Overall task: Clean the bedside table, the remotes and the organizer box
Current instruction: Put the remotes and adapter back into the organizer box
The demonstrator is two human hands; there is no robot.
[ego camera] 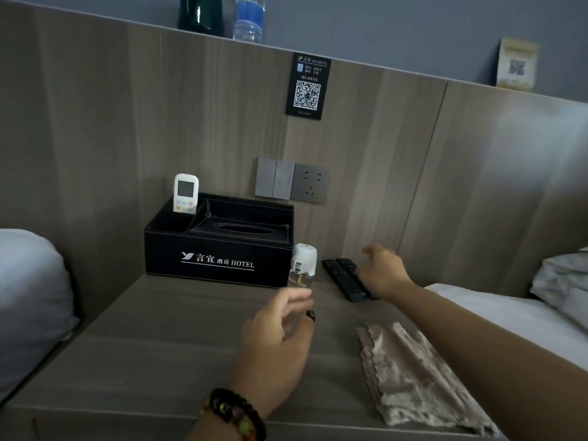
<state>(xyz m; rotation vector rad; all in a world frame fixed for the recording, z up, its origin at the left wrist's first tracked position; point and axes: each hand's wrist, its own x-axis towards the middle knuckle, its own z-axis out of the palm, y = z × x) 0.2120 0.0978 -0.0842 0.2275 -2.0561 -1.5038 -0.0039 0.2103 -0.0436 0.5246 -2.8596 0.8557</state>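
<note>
A person's right hand (383,271) reaches across a bedside table (178,338), fingers spread and unclenched, its palm lying over the near ends of two black remotes (345,276) that sit side by side at the back of the tabletop; whether it grips them cannot be told. The left hand (280,338), wearing a beaded bracelet (234,415) at the wrist and a dark ring on one finger, hovers released above the middle of the table, fingertips just below a small white plug-in bottle (304,265) that stands upright between the remotes and a black organizer box (219,259). The box, printed with a hotel logo, stands at the back left of the table against the wood wall panel (127,138); a white remote (185,194) stands upright in its left compartment, beside the tissue slot. A crumpled beige cloth (416,377) lies on the table's right front, under the right forearm. Light switches and a socket (291,183) are set in the panel behind the box, with a black QR-code sign (307,85) above them. A water bottle (248,17) and a dark vessel (200,14) stand on the ledge atop the panel. White bedding (525,316) lies at the right, a pillow (28,297) at the left.
</note>
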